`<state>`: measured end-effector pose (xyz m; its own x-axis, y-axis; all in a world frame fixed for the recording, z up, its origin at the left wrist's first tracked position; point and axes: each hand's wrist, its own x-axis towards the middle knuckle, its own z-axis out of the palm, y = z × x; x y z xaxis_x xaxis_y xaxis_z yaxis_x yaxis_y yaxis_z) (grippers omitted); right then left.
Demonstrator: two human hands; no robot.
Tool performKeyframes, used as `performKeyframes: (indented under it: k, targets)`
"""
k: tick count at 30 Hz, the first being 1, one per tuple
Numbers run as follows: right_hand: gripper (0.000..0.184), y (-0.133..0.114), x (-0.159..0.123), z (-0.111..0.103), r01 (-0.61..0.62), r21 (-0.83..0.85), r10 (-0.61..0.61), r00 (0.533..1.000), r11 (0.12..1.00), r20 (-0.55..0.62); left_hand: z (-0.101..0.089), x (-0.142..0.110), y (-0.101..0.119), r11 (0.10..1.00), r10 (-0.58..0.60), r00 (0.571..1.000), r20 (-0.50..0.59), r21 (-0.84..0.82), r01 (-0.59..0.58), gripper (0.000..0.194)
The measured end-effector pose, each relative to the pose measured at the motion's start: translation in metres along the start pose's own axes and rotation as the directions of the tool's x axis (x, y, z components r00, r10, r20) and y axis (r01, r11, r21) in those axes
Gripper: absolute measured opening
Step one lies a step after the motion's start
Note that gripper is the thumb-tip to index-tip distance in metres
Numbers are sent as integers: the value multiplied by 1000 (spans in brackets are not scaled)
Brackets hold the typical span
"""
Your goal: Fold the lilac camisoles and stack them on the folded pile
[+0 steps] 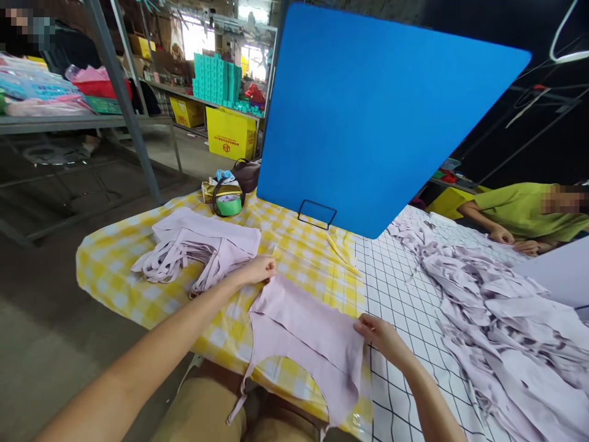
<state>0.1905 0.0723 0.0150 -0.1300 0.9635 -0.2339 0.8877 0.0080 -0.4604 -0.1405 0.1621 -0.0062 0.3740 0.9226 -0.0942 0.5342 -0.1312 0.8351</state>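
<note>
A pale lilac strappy top point(313, 331) is stretched between my two hands over the near edge of the table, its straps hanging toward my lap. My left hand point(258, 270) pinches its upper left corner. At the opposite corner, my right hand point(375, 331) has the fabric between thumb and fingers. Just beyond my left forearm lies a stack of similar lilac tops point(207, 236), with straps bunched on the near side.
A yellow checked cloth point(110, 252) covers the table beside a white grid cloth point(386, 270). A blue board point(377, 116) stands at the back. Green tape point(229, 205) sits behind the stack. Loose lilac garments point(488, 294) pile up at right, near a co-worker in a green shirt point(519, 212).
</note>
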Motion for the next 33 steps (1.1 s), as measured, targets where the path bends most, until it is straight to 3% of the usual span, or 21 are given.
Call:
performKeyframes:
  k: [6, 9, 12, 14, 15, 17, 19, 22, 25, 29, 33]
  targets:
    - [25, 6, 21, -14, 101, -92, -108, 991, 991, -76, -3, 13, -14, 1000, 10, 998, -69, 24, -8, 4]
    - [23, 9, 35, -15, 120, -163, -143, 981, 979, -133, 0, 20, -12, 996, 36, 988, -150, 87, -23, 21]
    - [29, 8, 40, 1, 75, -211, -127, 961, 975, -245, 16, 11, -4, 982, 104, 964, -246, 179, -60, 38]
    - [38, 5, 32, 19, 91, -266, -173, 937, 960, -304, 30, -8, 0, 944, 209, 956, -208, 299, -141, 38]
    - [41, 5, 25, 30, 117, -307, -216, 926, 945, -310, 37, -20, 0, 905, 275, 952, -138, 370, -208, 37]
    - [45, 10, 6, 50, 185, -402, -312, 908, 897, -278, 47, -47, -5, 831, 360, 933, 1, 454, -321, 41]
    - [50, 21, -14, 65, 221, -475, -360, 906, 852, -224, 50, -71, -16, 784, 397, 917, 27, 510, -354, 36]
    - [53, 45, -40, 75, 193, -516, -339, 918, 835, -206, 44, -93, -38, 758, 422, 906, -38, 562, -330, 27]
    - [52, 60, -54, 74, 162, -512, -321, 917, 843, -239, 35, -100, -52, 777, 430, 899, -79, 540, -325, 25]
    - [55, 56, -62, 71, 149, -497, -331, 895, 855, -300, 34, -99, -51, 874, 321, 922, -215, 443, -201, 40]
    - [52, 42, -64, 75, 191, -507, -353, 903, 841, -245, 36, -94, -39, 918, 226, 927, -298, 382, -101, 39]
